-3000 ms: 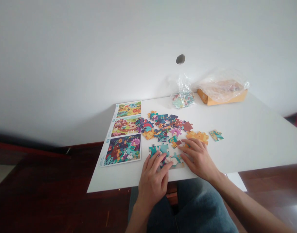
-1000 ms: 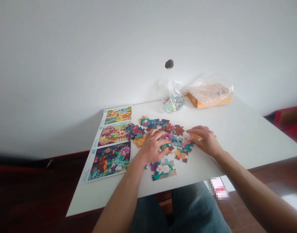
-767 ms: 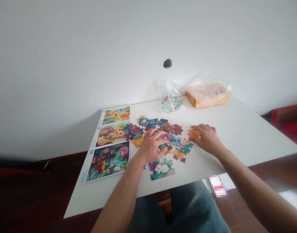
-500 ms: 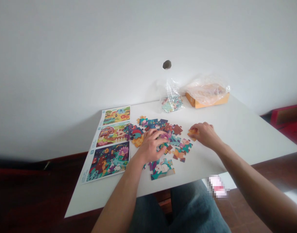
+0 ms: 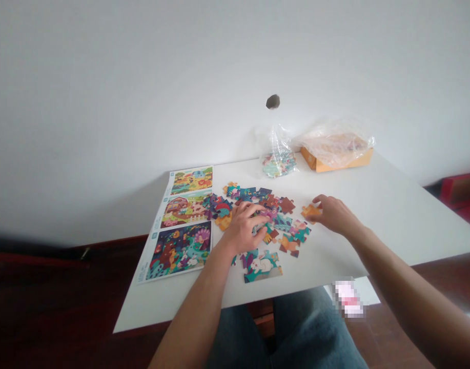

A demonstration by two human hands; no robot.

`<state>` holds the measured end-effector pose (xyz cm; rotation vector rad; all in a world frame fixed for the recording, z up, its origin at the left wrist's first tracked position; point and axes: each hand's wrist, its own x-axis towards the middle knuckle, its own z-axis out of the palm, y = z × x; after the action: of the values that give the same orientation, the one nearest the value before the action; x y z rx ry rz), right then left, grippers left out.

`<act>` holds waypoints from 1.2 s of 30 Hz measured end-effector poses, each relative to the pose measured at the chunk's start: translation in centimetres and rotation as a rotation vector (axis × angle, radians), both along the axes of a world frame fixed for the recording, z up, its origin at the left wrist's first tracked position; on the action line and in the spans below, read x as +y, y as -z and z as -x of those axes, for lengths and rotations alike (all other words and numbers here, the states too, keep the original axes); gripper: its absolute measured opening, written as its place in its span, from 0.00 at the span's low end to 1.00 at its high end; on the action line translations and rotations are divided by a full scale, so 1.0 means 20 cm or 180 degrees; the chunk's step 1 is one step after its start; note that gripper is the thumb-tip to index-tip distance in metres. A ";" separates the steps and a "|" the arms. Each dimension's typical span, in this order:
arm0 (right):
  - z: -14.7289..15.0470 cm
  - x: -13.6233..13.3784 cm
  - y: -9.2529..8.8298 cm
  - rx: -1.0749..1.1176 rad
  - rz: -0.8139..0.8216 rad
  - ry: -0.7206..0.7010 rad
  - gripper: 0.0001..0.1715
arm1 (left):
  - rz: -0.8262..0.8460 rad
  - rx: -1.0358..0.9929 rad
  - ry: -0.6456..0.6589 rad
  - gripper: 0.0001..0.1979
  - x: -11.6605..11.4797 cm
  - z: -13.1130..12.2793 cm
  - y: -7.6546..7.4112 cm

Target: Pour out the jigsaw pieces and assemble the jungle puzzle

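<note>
My left hand (image 5: 244,226) rests palm down over the pile of puzzle pieces (image 5: 284,222), its fingers spread and covering part of it. To the right of the pile, the thumb and fingertips of my right hand (image 5: 334,212) are closed at the right edge of an orange puzzle piece (image 5: 310,212). That piece is low at the tabletop. Nearest me lies a small joined section with a white rabbit (image 5: 262,264). Left of the pile is a picture sheet (image 5: 181,251) with three animal scenes.
A clear plastic bag of puzzle pieces (image 5: 279,163) stands at the back of the white table (image 5: 396,220). Beside it is an orange box (image 5: 340,163) draped in clear plastic. The wall (image 5: 142,77) rises behind. A red object (image 5: 461,192) stands beyond the table's right side.
The view has shifted slightly, so everything sits further right. My right fingers have drawn back a little, and more of the orange puzzle piece shows. My left hand stays on the pile.
</note>
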<state>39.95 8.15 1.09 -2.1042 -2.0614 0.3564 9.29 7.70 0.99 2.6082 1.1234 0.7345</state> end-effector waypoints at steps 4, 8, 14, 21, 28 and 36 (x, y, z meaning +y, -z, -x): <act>0.02 0.00 -0.05 0.0460 -0.0023 0.0007 0.15 | -0.0127 -0.0148 -0.0339 0.10 0.02 0.01 0.02; 0.03 -0.03 -0.09 0.0566 -0.0859 -0.0219 0.11 | -0.0237 -0.0275 -0.0590 0.10 0.03 0.02 0.04; 0.07 -0.11 -0.09 -0.0012 -0.0520 -0.0938 0.15 | -0.0316 -0.0361 -0.0729 0.09 0.04 0.02 0.04; 0.16 0.01 -0.04 0.0121 -0.0654 -0.0774 0.24 | -0.0423 -0.0429 -0.0764 0.09 0.06 0.03 0.05; 0.26 0.18 0.07 0.0064 -0.0554 -0.0738 0.30 | -0.0512 -0.0529 -0.0762 0.09 0.07 0.05 0.06; 0.21 0.17 0.10 0.1197 -0.0659 -0.0389 0.17 | -0.0533 -0.0616 -0.0846 0.08 0.09 0.05 0.08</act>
<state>35.66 11.59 -0.93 -1.6515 -1.9146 0.4899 8.25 9.46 -0.52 2.4742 1.4180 1.1557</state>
